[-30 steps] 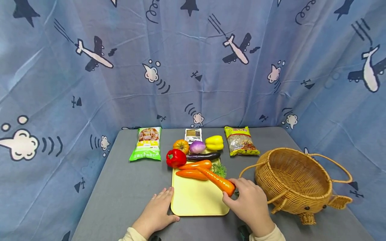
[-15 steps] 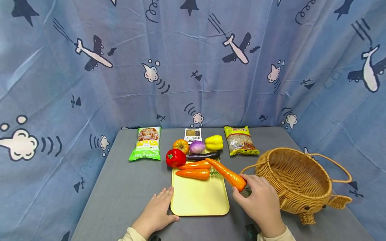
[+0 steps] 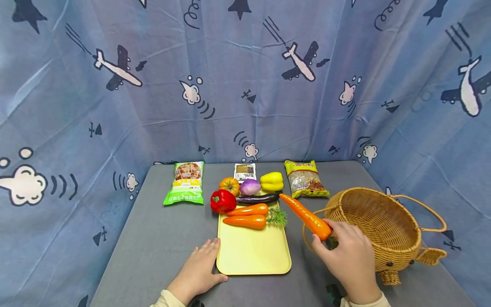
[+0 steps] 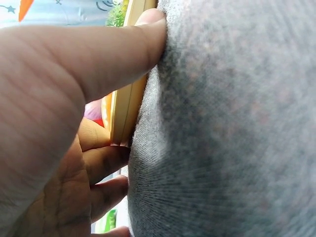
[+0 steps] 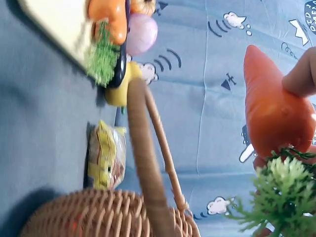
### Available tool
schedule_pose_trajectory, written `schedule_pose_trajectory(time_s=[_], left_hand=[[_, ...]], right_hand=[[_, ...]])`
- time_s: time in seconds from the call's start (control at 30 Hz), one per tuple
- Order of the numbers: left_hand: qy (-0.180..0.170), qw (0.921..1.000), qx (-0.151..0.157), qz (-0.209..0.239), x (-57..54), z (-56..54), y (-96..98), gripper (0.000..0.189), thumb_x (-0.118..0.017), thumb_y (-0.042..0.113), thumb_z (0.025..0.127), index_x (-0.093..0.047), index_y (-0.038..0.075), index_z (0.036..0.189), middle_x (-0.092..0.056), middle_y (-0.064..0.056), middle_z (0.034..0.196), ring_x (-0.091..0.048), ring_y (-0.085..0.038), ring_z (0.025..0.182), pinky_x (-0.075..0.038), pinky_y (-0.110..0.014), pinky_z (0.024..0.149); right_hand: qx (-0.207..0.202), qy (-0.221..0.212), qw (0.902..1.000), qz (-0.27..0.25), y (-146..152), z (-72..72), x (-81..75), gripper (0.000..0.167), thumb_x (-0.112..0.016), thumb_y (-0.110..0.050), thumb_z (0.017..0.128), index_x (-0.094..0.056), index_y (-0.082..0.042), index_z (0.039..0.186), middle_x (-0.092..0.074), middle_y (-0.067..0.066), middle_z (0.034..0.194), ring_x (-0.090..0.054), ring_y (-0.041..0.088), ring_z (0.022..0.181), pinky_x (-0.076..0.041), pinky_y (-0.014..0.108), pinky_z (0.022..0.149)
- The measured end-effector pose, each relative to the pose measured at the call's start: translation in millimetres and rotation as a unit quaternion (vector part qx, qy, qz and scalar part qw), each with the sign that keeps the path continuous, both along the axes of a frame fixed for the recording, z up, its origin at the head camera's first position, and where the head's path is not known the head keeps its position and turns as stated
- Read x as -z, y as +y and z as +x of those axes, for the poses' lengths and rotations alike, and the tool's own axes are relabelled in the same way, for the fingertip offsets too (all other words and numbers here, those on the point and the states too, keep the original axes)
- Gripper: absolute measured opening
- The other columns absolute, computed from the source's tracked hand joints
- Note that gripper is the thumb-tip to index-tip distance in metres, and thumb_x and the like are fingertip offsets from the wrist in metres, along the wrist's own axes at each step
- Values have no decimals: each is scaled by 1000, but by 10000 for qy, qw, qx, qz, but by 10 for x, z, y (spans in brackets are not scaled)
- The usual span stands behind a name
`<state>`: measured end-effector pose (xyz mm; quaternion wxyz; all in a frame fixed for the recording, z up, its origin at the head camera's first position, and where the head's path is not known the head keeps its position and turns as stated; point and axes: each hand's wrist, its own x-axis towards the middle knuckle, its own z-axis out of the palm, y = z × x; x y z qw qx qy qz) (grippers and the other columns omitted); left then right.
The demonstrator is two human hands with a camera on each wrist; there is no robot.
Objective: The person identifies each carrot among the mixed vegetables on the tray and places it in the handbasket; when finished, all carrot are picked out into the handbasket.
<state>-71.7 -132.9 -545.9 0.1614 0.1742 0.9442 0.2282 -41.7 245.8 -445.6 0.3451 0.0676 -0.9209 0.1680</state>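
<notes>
Green bag [image 3: 185, 183]: lies between ten and eleven o'clock of the yellow tray [image 3: 253, 253]; its lower band carries white Chinese characters, the last ones looking like 食品生产, and above them is printed a food picture.
Left hand [image 3: 201, 268]: at eight o'clock of the tray, fingers extended and loose along the edge, thumb by the near corner.
Red pepper [image 3: 223, 201]: shiny, at about eleven o'clock.
White packet [image 3: 245, 172]: at twelve o'clock, behind the vegetables; its dark print is too small for reading.
Lying carrots [image 3: 245, 221]: two pieces on the tray, tips toward nine o'clock, leaves toward three.
Held carrot [image 3: 306, 216]: bright orange, glossy, tapering to a narrow tip at ten o'clock; green feathery leaves [image 5: 284, 197] grow from its thick end. It is beside the basket, at two o'clock of the tray.
Yellow bag [image 3: 306, 179]: between one and two o'clock, with large Chinese characters near the top, which I cannot read surely.
Right hand [image 3: 350, 256]: thumb and fingers pinch the held carrot by its thick end.
Basket [image 3: 399, 253]: wicker, at three o'clock, with dark eyes and a short snout.
</notes>
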Motion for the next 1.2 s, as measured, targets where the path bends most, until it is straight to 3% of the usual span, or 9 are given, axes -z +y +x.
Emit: schedule_pose_trajectory(time_s=[0.63,0.93,1.2], left_hand=[[-106,9999,-30,5,-10,-10,6,107,-89,51,86,-38,-2,164,-39,-17,168,-33,-41,155,-28,-68,121],[-87,9999,-44,-45,-12,-13,-1,108,-89,52,85,-38,-2,164,-40,-18,167,-34,-41,155,-29,-68,121],[-87,10000,-1,-6,-11,-7,-14,108,-88,53,86,-37,-1,164,-39,-17,168,-34,-41,155,-28,-68,121]], right_hand=[[395,113,9987,286,465,52,-77,51,-83,-36,72,-79,-2,110,-74,18,97,-64,41,78,-51,60,63],[953,-172,9952,118,613,80,-110,50,-81,-37,77,-78,-2,113,-74,23,102,-64,46,84,-49,64,68],[1429,-684,9874,-37,689,114,-105,50,-79,-38,82,-76,0,115,-73,25,108,-63,48,91,-48,66,71]])
